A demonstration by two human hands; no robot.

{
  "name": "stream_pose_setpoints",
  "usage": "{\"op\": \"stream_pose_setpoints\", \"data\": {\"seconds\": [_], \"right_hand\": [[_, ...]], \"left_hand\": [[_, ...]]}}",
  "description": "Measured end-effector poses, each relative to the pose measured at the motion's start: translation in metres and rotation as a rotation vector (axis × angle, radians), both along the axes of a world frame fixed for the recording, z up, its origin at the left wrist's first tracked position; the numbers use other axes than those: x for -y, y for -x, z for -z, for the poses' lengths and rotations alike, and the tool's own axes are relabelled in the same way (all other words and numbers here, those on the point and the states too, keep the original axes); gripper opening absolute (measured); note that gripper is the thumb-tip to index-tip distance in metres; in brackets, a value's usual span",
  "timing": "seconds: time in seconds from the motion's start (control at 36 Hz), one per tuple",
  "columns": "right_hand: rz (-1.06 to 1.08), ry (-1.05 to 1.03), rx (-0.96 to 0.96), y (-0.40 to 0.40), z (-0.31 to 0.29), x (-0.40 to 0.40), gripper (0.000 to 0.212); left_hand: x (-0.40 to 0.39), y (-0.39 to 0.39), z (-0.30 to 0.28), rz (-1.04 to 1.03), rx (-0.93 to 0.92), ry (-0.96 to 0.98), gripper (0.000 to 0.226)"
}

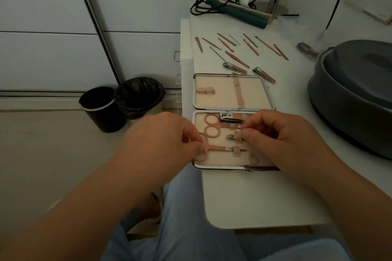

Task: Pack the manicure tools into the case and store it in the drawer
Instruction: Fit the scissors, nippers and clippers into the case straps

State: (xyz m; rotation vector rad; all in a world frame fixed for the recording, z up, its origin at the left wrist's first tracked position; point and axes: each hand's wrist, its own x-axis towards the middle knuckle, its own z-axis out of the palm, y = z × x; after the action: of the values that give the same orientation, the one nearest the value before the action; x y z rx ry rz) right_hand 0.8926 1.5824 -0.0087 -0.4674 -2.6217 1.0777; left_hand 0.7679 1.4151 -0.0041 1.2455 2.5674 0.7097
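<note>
The manicure case lies open at the centre of the frame on the white table, its two cream-lined halves side by side, the upper half holding only its elastic loops. In the lower half a nail clipper sits at the top edge, with pink-handled scissors just below it. The left hand, at centre left, pinches the ring handles of a second pair of pink scissors whose blades lie under an elastic loop near the case's bottom edge. The right hand, at centre right, has thumb and forefinger curled around a small elastic strap in the middle of that half, where a metal tip shows. Above the case, toward the upper centre, loose tools lie scattered on the table, slim pink sticks and files, with two more clippers just beside the case's upper edge. A teal hair iron with a black cord lies farther up. Two black bins stand on the floor at left.
</note>
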Motion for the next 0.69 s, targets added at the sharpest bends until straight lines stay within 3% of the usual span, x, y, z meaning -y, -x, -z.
{"op": "stream_pose_setpoints", "data": {"seconds": [0.14, 0.36, 0.47, 0.69], "right_hand": [[0.003, 0.034, -0.006, 0.000, 0.000, 0.000, 0.008], [0.015, 0.034, -0.002, -0.001, 0.000, 0.000, 0.006], [0.025, 0.011, 0.007, -0.001, 0.001, 0.001, 0.007], [0.037, -0.001, 0.010, 0.001, 0.001, 0.003, 0.010]], "left_hand": [[-0.007, -0.003, 0.007, 0.048, -0.119, -0.041, 0.012], [-0.014, -0.004, 0.011, 0.096, -0.020, -0.090, 0.024], [-0.015, -0.005, 0.013, 0.092, 0.056, -0.136, 0.005], [-0.015, -0.004, 0.020, 0.078, 0.095, -0.176, 0.008]]}}
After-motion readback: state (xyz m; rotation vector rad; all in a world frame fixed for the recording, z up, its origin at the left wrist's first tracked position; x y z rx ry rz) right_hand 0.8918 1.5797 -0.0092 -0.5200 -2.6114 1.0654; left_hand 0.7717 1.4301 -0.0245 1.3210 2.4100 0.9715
